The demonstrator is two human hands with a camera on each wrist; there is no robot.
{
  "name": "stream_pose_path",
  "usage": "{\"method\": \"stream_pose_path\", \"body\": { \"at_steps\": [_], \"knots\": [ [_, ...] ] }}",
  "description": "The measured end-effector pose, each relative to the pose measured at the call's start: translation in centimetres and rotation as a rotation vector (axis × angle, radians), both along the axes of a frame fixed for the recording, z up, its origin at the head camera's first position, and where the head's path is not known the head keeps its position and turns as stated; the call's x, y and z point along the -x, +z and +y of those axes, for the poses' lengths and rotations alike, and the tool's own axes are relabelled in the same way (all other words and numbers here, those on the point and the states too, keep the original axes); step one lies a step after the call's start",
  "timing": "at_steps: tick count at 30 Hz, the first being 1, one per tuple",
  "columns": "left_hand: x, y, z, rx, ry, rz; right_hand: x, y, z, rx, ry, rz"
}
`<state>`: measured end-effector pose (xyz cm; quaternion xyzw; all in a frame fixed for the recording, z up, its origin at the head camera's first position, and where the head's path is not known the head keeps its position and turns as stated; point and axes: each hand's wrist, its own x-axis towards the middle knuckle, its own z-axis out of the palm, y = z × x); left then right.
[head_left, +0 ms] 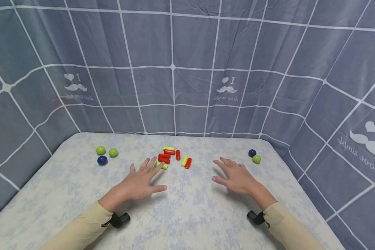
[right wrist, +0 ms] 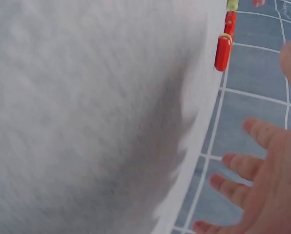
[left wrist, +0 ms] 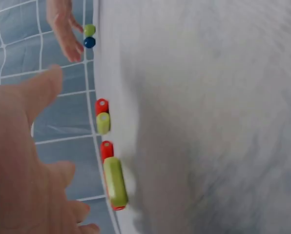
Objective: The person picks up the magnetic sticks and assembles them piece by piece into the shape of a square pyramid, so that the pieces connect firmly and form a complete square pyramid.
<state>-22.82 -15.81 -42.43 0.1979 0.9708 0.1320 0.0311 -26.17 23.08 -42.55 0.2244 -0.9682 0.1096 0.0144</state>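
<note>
My left hand (head_left: 139, 182) hovers over the cloth with fingers spread, holding nothing. Its fingertips overlap a yellow-green cylinder (head_left: 163, 166) in the head view. Just beyond lie several short red cylinders (head_left: 164, 160), along with another yellow-green cylinder (head_left: 168, 148) at the back. A yellow-green cylinder (head_left: 184, 161) and a red one (head_left: 188, 163) lie side by side slightly to the right. My right hand (head_left: 235, 177) is also held over the cloth, fingers apart and nothing in it. In the right wrist view, a red cylinder (right wrist: 223, 52) shows past that hand's fingers.
At the left of the table (head_left: 187, 215) sit two green balls (head_left: 100, 150) and a dark blue ball (head_left: 102, 160). A blue ball (head_left: 252, 152) and a green ball (head_left: 256, 159) are at the right. A grey checked curtain (head_left: 193, 86) encloses the back and sides.
</note>
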Motion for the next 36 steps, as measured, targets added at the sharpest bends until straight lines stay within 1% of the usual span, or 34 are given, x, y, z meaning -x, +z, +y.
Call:
{"method": "stream_pose_path", "body": {
  "at_steps": [2,4,7,9,11,13,17,21,23,26,30,36],
  "knots": [
    [0.4,-0.2,0.2,-0.025,0.016,0.008,0.2,-0.1,0.1,0.036,0.009,0.023],
    [1.0,-0.4,0.5,-0.055,0.054,0.028,0.3,-0.1,0.1,0.088,0.012,0.024],
    [2.0,-0.5,0.7,-0.116,0.131,0.066,0.6,-0.1,0.1,0.193,-0.002,-0.012],
    [2.8,-0.5,0.9,-0.159,0.168,0.087,0.8,-0.1,0.2,0.265,-0.022,-0.039],
    [3.5,-0.4,0.9,-0.203,0.195,0.084,1.0,-0.2,0.3,0.317,-0.029,-0.058],
    [4.1,-0.5,0.9,-0.235,0.216,0.065,1.3,-0.2,0.5,0.358,-0.028,-0.076],
    [5.2,-0.8,1.0,-0.271,0.229,0.027,1.8,-0.5,0.8,0.419,-0.015,-0.106],
    [5.8,-0.9,1.2,-0.315,0.206,0.002,2.2,-0.9,1.0,0.453,-0.026,-0.135],
    [6.0,-0.9,1.3,-0.327,0.202,-0.010,2.3,-0.9,1.0,0.460,-0.031,-0.147],
    [6.2,-1.0,1.4,-0.325,0.218,-0.020,2.4,-0.8,0.9,0.473,-0.038,-0.168],
    [6.5,-1.1,1.5,-0.324,0.229,-0.019,2.5,-0.6,0.9,0.497,-0.049,-0.200],
    [6.7,-1.5,1.4,-0.337,0.234,-0.023,2.8,-1.0,1.4,0.516,-0.056,-0.225]
  ]
}}
